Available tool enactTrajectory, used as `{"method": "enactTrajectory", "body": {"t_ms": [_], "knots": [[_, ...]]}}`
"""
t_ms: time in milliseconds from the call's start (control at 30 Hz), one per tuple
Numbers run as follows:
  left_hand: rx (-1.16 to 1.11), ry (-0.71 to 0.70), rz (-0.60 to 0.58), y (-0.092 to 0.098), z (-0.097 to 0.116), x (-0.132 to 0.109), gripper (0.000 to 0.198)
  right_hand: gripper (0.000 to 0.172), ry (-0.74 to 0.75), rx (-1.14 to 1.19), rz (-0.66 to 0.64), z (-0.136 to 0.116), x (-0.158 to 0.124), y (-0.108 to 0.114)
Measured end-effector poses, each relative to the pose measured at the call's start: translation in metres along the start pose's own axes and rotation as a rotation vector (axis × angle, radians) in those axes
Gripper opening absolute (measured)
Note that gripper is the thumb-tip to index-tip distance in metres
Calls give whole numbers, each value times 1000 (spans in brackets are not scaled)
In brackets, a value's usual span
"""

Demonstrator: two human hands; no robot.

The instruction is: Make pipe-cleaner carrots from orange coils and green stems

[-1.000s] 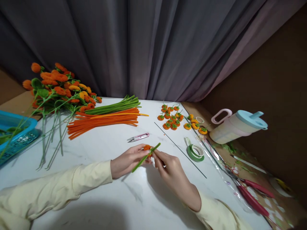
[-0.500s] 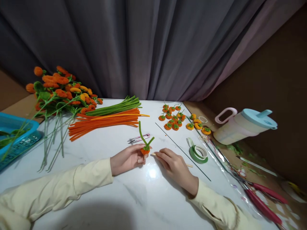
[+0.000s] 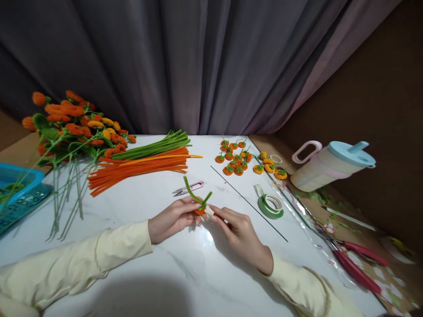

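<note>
Between the thumb and fingers of my left hand (image 3: 175,220) is a small orange pipe-cleaner ball (image 3: 199,211). Two green pipe-cleaner ends (image 3: 206,199) stick up from its green top in a V, one longer than the other. My right hand (image 3: 241,231) pinches a thin pale wooden stick (image 3: 209,213), whose tip is at the ball's right side. Whether the tip touches the ball or enters it I cannot tell; the rest of the stick is hidden by the hand. Small pink-handled snips (image 3: 188,188) lie just beyond my left hand.
Green (image 3: 155,145) and orange pipe cleaners (image 3: 139,171) lie behind, beside finished orange flowers (image 3: 72,119). Several orange balls (image 3: 235,163), tape rolls (image 3: 271,206) and a dark wire (image 3: 247,202) are to the right. A tumbler (image 3: 330,165), red-handled pliers (image 3: 357,270) and a blue basket (image 3: 24,198) flank them.
My right hand has moved left, bringing the stick up to the orange ball. The ball has tilted in my left hand, and the whole view has shifted slightly.
</note>
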State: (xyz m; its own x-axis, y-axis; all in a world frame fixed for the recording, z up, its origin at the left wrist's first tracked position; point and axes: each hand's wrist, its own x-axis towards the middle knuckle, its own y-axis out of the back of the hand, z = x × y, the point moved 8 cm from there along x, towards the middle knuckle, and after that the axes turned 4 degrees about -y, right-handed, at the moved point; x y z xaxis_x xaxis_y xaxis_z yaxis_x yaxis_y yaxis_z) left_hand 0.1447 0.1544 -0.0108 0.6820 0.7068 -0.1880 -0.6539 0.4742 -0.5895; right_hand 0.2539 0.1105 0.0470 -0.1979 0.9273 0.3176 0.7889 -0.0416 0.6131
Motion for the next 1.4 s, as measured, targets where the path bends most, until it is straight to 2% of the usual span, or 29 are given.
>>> {"method": "enactTrajectory", "body": {"t_ms": [433,600,867,967,1100,1300,1400], "knots": [[89,2,-36,1,-3,-1,15,29,22,1,-11,-7,1,-3],[110,23,-73,-4,-3,-3,17,29,1,-19,-44,-8,0,-5],[128,25,-84,-8,0,-4,14,22,10,-26,-24,-8,-1,-6],[121,27,-91,-8,-1,-3,17,20,70,-59,-24,-11,-3,-7],[98,31,-94,-7,-2,-1,22,22,155,-117,-100,-15,-7,-11],[119,79,-131,-9,-2,-1,16,28,176,-109,-198,-13,-13,-18],[133,106,-129,-11,-2,-4,19,31,202,-101,-194,-12,-14,-19]]}}
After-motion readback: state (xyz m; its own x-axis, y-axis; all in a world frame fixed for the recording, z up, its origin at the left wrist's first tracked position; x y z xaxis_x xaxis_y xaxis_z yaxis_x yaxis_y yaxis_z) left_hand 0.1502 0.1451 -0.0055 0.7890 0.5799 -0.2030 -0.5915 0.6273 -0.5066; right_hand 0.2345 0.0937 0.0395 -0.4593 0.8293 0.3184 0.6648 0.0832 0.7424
